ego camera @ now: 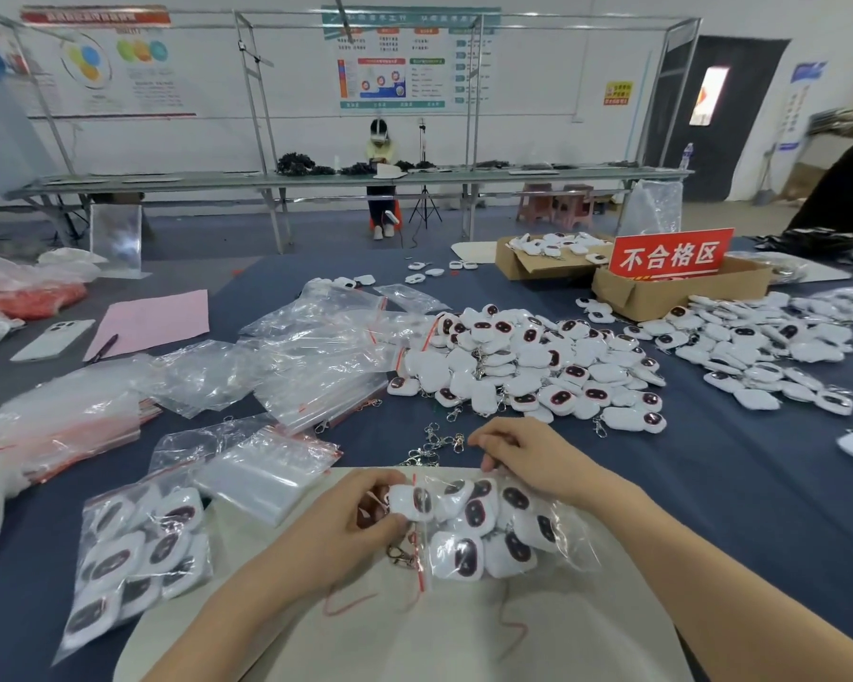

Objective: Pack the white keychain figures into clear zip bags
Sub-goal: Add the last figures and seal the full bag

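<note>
Keychain figure (409, 502) pinched in left hand (346, 526) at zip bag (570, 551) mouth, right hand (528, 457) gripping bag's far edge

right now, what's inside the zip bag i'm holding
Several white keychain figures with dark faces lie piled in the zip bag; the left hand pinches another figure at its mouth. They overlap, so any underneath are hidden.
</note>
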